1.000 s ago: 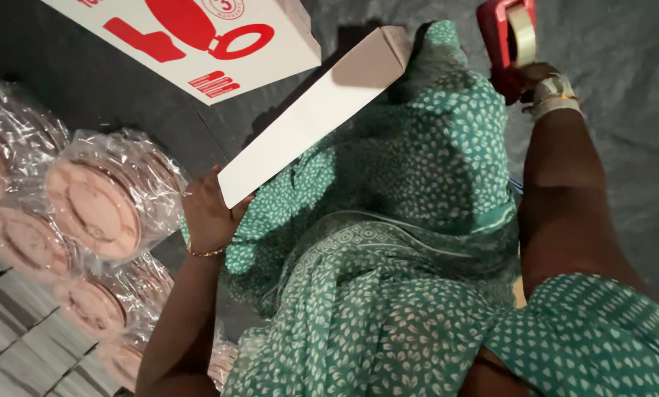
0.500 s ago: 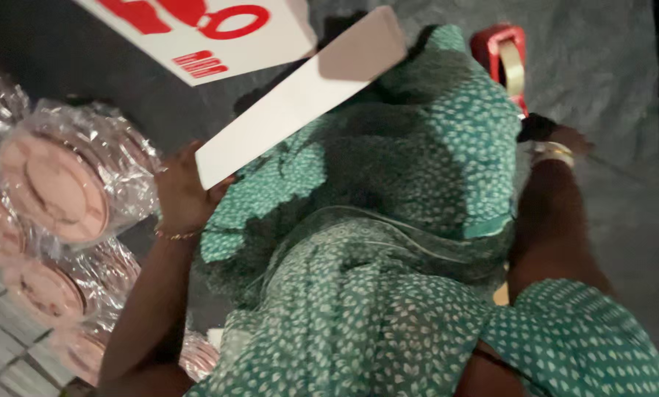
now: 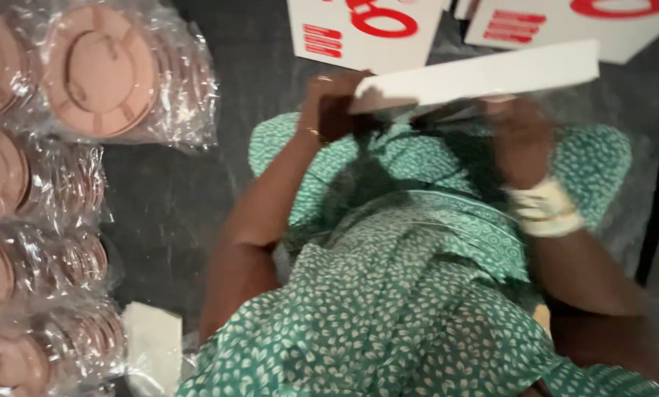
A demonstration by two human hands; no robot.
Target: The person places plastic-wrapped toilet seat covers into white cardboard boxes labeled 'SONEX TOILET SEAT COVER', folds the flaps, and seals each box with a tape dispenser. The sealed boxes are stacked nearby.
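A long white flat carton panel (image 3: 484,75) lies across my lap, over my green patterned dress (image 3: 418,294). My left hand (image 3: 333,103) grips its left end, fingers curled over the edge. At the panel's right part is my right hand (image 3: 517,136), with a pale band on the wrist; it sits under the panel and touches it, and its fingers are blurred. The red tape dispenser from the earlier frames is out of view.
Two white cartons with red print (image 3: 366,29) (image 3: 565,22) lie on the dark floor ahead. Several clear bags of pink round discs (image 3: 101,70) are stacked at the left. A white piece (image 3: 153,345) lies at the lower left.
The white panel has swung from a diagonal tilt to nearly level across my lap. My right hand has come down to it, and the red tape dispenser has left the view.
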